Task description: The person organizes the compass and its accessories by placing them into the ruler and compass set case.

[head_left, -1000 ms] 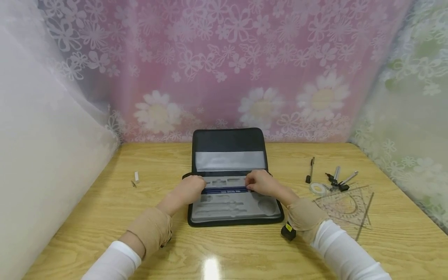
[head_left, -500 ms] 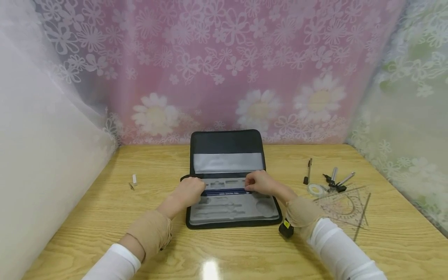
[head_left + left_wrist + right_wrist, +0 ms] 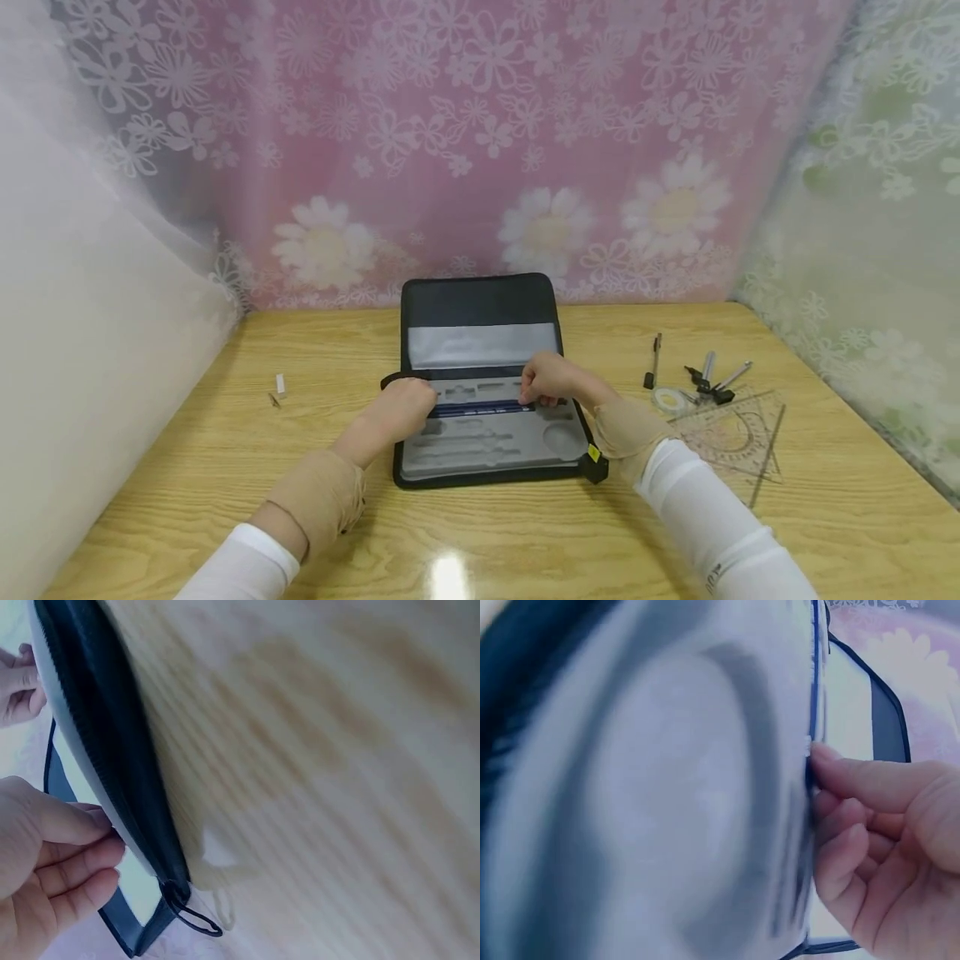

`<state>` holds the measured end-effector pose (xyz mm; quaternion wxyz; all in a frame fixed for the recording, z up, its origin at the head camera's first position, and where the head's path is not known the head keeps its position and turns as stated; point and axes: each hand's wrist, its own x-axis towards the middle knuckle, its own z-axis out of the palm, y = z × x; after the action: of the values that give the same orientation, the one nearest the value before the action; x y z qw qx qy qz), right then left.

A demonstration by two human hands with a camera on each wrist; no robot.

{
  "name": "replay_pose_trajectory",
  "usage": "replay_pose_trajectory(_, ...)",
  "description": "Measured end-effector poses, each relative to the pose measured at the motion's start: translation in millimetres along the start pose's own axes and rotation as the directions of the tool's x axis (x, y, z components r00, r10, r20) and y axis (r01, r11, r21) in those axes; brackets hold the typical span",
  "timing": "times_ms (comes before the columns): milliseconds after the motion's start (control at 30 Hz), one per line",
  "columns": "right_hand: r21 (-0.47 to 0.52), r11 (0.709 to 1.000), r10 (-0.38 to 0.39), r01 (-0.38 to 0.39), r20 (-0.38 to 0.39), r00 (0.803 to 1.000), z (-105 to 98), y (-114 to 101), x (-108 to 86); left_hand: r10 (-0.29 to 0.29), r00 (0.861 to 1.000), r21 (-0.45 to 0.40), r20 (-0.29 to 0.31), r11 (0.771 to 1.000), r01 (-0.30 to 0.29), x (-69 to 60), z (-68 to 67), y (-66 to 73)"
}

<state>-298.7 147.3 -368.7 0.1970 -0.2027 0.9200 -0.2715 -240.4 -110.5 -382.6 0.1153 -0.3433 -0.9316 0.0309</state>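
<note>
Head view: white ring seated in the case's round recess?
No: the white ring lies on the table, to the right of the case, and the round recess shows bare gray.

Hands: two, the left hand (image 3: 393,411) and the right hand (image 3: 550,379). White sleeves (image 3: 720,508): two. Wrist wraps (image 3: 318,500): two. Table (image 3: 525,542): one. Open case (image 3: 480,301): one. Blue pencils (image 3: 480,409): more than one, exact count unclear. White block (image 3: 281,383): one. White ring (image 3: 659,401): one. Black box (image 3: 596,468): one. Clear plastic rulers (image 3: 720,448): overlapping, exact count unclear. Large daisies (image 3: 546,232) on the curtain (image 3: 442,217): three.
</note>
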Motion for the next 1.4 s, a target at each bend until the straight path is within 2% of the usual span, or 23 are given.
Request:
replay_pose_trajectory(67,-0.006,0.999,0.044,-0.044,0.026,0.999,-2,-5,1.1,0.018,1.0,0.024,0.001,1.0,-0.018,0.4,-0.7,3.0)
replay_pose_trajectory(200,-0.017,0.993,0.114,-0.113,0.092,0.989,-5,-12,6.0,0.042,0.998,0.076,0.043,0.996,-0.045,0.7,-4.3,10.5)
replay_pose_trajectory(300,-0.013,0.99,0.14,-0.139,0.129,0.982,-6,-13,9.6,0.03,0.995,0.083,0.092,0.996,-0.038,0.0,-8.5,15.0)
replay_pose_trajectory(433,0.005,0.986,0.163,-0.166,0.144,0.976,-8,-13,12.4,0.013,0.996,0.14,0.09,0.99,-0.026,-1.8,-10.5,19.7)
replay_pose_trajectory(567,0.019,0.982,0.186,-0.19,0.144,0.972,-8,-12,12.5,0.044,0.998,0.302,0.051,0.952,-0.057,-5.3,-9.6,29.3)
replay_pose_trajectory(667,0.015,0.976,0.211,-0.215,0.147,0.966,-8,-11,12.5,0.043,0.998,0.363,0.052,0.93,-0.059,-8.3,-7.8,35.1)
replay_pose_trajectory(733,0.004,0.971,0.236,-0.239,0.147,0.96,-8,-10,12.5,0.01,0.996,0.323,0.085,0.946,-0.037,-9.8,-7.1,35.9)
replay_pose_trajectory(833,-0.029,0.965,0.263,-0.261,0.136,0.955,-9,-8,12.5,-0.037,0.989,0.212,0.145,0.977,0.005,-9.3,-7.1,31.6)
replay_pose_trajectory(900,-0.048,0.963,0.27,-0.266,0.123,0.955,-9,-5,12.0,-0.058,0.982,0.142,0.177,0.989,0.032,-8.4,-7.0,26.6)
replay_pose_trajectory(1000,-0.059,0.969,0.244,-0.239,0.098,0.965,-8,-1,9.8,-0.071,0.979,0.034,0.189,0.997,0.066,-8.3,-7.4,18.2)
replay_pose_trajectory(1133,-0.052,0.988,0.149,-0.146,0.066,0.987,-2,9,3.9,-0.093,0.982,-0.109,0.166,0.988,0.112,-12.1,-5.2,9.9)
replay_pose_trajectory(1200,-0.054,0.995,0.09,-0.088,0.041,0.995,1,14,1.1,-0.104,0.986,-0.166,0.134,0.978,0.126,-14.5,-3.3,6.9)
replay_pose_trajectory(1300,-0.083,0.997,0.006,-0.008,-0.018,1.0,4,17,-2.9,-0.11,0.991,-0.204,0.071,0.971,0.123,-16.0,-0.8,4.0)
replay_pose_trajectory(1400,-0.14,0.989,-0.053,0.042,-0.081,0.995,7,18,-7.5,-0.116,0.992,-0.211,0.044,0.97,0.123,-16.2,-1.2,3.5)
